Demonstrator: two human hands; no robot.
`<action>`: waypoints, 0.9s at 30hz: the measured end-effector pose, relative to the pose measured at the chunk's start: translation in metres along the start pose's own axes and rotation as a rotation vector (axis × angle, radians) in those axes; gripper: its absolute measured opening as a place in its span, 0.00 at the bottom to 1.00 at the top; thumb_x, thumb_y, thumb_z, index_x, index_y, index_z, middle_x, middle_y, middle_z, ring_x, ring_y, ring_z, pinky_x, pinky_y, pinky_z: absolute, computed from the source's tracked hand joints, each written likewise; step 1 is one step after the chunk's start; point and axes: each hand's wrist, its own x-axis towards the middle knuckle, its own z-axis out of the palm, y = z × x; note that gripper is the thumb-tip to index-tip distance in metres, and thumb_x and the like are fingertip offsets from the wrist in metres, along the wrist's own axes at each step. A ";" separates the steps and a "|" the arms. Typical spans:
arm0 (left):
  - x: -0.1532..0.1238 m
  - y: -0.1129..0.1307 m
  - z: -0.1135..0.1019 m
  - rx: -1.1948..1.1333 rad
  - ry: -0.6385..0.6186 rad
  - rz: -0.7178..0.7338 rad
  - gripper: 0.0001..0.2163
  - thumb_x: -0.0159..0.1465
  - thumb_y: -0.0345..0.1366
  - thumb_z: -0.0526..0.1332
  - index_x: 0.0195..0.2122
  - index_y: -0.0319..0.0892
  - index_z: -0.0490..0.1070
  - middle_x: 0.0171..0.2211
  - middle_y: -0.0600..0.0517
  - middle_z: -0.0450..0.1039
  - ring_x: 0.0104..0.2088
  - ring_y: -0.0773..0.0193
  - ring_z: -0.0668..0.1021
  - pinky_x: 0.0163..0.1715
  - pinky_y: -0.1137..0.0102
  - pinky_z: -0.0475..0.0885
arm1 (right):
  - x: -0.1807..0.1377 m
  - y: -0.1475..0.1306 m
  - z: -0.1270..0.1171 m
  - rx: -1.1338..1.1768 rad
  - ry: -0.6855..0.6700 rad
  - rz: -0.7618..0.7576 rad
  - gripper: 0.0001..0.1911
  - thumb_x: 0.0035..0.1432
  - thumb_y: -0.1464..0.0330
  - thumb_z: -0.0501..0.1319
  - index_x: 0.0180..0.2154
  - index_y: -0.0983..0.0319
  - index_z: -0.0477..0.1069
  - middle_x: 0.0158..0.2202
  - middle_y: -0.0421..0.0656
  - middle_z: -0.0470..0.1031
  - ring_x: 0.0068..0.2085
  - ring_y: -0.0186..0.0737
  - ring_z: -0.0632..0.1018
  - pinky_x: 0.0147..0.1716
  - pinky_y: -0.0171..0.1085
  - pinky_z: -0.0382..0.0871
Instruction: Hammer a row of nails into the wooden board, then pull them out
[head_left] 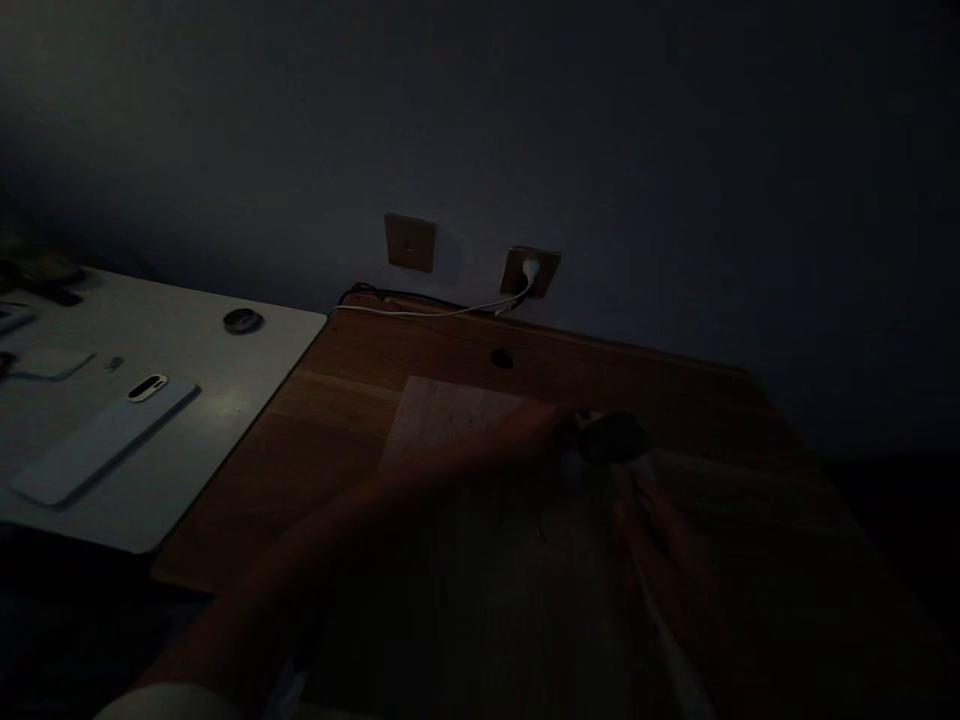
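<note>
The picture is very dark. My left hand [534,428] reaches across a pale flat board [442,408] and meets a dark rounded object [615,438]; its fingers look curled, but what they hold is lost in shadow. Just below that dark object, my right hand [671,555] is closed around a pale, narrow length joined to it or lying under it. The exact kind of this object cannot be made out. On the board, below my hands, lies a tiny shiny piece [540,533].
The wooden desk [330,420] has a dark cable hole [502,358]. Behind, a white plug [531,270] with a cable sits in a wall socket [551,270], beside a second wall plate [410,242]. At left, a white table [187,440] bears a phone [105,440] and a tape roll [242,320].
</note>
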 end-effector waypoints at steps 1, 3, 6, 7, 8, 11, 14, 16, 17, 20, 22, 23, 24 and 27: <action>-0.002 0.002 -0.005 0.037 0.002 -0.006 0.19 0.60 0.27 0.66 0.54 0.38 0.71 0.48 0.44 0.78 0.47 0.58 0.80 0.46 0.67 0.73 | -0.003 0.003 -0.001 -0.008 -0.006 0.026 0.38 0.58 0.45 0.57 0.61 0.61 0.71 0.57 0.52 0.78 0.58 0.59 0.77 0.53 0.50 0.74; -0.009 0.008 -0.020 0.144 -0.017 -0.029 0.13 0.60 0.31 0.67 0.46 0.37 0.74 0.46 0.43 0.78 0.46 0.56 0.79 0.45 0.66 0.72 | -0.011 0.011 -0.004 -0.016 -0.009 0.086 0.40 0.57 0.43 0.58 0.61 0.62 0.71 0.57 0.53 0.78 0.59 0.60 0.77 0.54 0.51 0.73; -0.028 0.021 -0.044 0.244 -0.201 -0.020 0.07 0.62 0.37 0.67 0.37 0.39 0.74 0.40 0.45 0.77 0.39 0.58 0.78 0.39 0.67 0.71 | -0.024 0.027 -0.010 -0.001 -0.034 0.128 0.41 0.56 0.40 0.57 0.61 0.60 0.71 0.61 0.53 0.75 0.62 0.60 0.74 0.60 0.53 0.69; -0.035 0.025 -0.050 0.260 -0.274 -0.001 0.07 0.63 0.37 0.66 0.37 0.40 0.74 0.38 0.46 0.77 0.38 0.59 0.77 0.37 0.68 0.70 | -0.028 0.033 -0.012 -0.006 -0.055 0.128 0.40 0.57 0.40 0.56 0.61 0.59 0.72 0.62 0.52 0.75 0.63 0.60 0.73 0.62 0.53 0.67; -0.041 0.029 -0.056 0.281 -0.324 0.009 0.06 0.63 0.37 0.66 0.37 0.40 0.74 0.38 0.47 0.77 0.37 0.59 0.77 0.36 0.68 0.70 | -0.031 0.038 -0.013 -0.016 -0.077 0.122 0.39 0.57 0.40 0.56 0.61 0.57 0.72 0.63 0.51 0.74 0.64 0.59 0.73 0.63 0.53 0.66; -0.054 0.034 -0.061 0.347 -0.372 0.026 0.04 0.62 0.35 0.66 0.36 0.40 0.75 0.38 0.47 0.78 0.37 0.58 0.77 0.37 0.67 0.70 | -0.035 0.051 -0.015 -0.052 -0.151 0.108 0.37 0.57 0.40 0.57 0.60 0.54 0.74 0.65 0.48 0.72 0.64 0.60 0.72 0.64 0.55 0.65; -0.055 0.032 -0.056 0.362 -0.370 0.019 0.03 0.61 0.33 0.66 0.35 0.40 0.76 0.39 0.46 0.79 0.40 0.56 0.78 0.39 0.66 0.71 | -0.034 0.059 -0.015 -0.043 -0.147 0.087 0.38 0.56 0.39 0.57 0.58 0.54 0.75 0.65 0.47 0.72 0.65 0.61 0.72 0.64 0.54 0.66; -0.055 0.030 -0.053 0.338 -0.381 -0.001 0.03 0.61 0.32 0.65 0.36 0.40 0.76 0.40 0.47 0.79 0.40 0.57 0.79 0.39 0.67 0.71 | -0.032 0.061 -0.014 -0.030 -0.150 0.078 0.38 0.57 0.40 0.57 0.59 0.55 0.74 0.66 0.47 0.72 0.65 0.59 0.71 0.65 0.52 0.65; -0.055 0.029 -0.051 0.321 -0.385 -0.013 0.03 0.61 0.32 0.64 0.36 0.40 0.76 0.40 0.47 0.79 0.39 0.57 0.79 0.38 0.67 0.70 | -0.032 0.061 -0.013 -0.025 -0.158 0.081 0.38 0.57 0.40 0.57 0.60 0.55 0.73 0.66 0.47 0.71 0.66 0.58 0.71 0.65 0.52 0.64; -0.059 0.029 -0.047 0.265 -0.367 -0.023 0.05 0.62 0.29 0.63 0.38 0.40 0.76 0.41 0.47 0.79 0.37 0.60 0.79 0.35 0.69 0.70 | -0.034 0.059 -0.012 -0.015 -0.161 0.113 0.37 0.60 0.43 0.57 0.63 0.57 0.70 0.66 0.48 0.71 0.66 0.56 0.71 0.65 0.52 0.65; -0.062 0.029 -0.047 0.225 -0.345 0.004 0.05 0.63 0.28 0.61 0.39 0.40 0.75 0.40 0.48 0.79 0.36 0.62 0.79 0.35 0.70 0.69 | -0.036 0.055 -0.011 -0.034 -0.163 0.117 0.36 0.61 0.45 0.57 0.64 0.57 0.69 0.66 0.48 0.71 0.65 0.56 0.72 0.63 0.52 0.67; -0.063 0.029 -0.047 0.203 -0.338 0.018 0.06 0.63 0.27 0.60 0.38 0.41 0.75 0.39 0.49 0.79 0.36 0.62 0.78 0.35 0.71 0.69 | -0.037 0.054 -0.011 -0.050 -0.172 0.110 0.36 0.61 0.46 0.58 0.64 0.56 0.69 0.65 0.48 0.71 0.65 0.56 0.72 0.63 0.52 0.68; -0.064 0.029 -0.047 0.178 -0.334 0.026 0.06 0.64 0.27 0.60 0.38 0.41 0.75 0.39 0.49 0.78 0.36 0.63 0.78 0.35 0.71 0.69 | -0.038 0.052 -0.012 -0.066 -0.167 0.099 0.35 0.61 0.47 0.58 0.64 0.56 0.70 0.65 0.48 0.72 0.65 0.57 0.72 0.62 0.52 0.68; -0.061 0.028 -0.047 0.113 -0.295 0.022 0.09 0.63 0.26 0.61 0.43 0.40 0.76 0.40 0.49 0.79 0.38 0.63 0.79 0.38 0.72 0.71 | -0.040 0.047 -0.013 -0.075 -0.149 0.079 0.33 0.61 0.48 0.59 0.62 0.55 0.72 0.63 0.47 0.74 0.63 0.58 0.74 0.60 0.53 0.71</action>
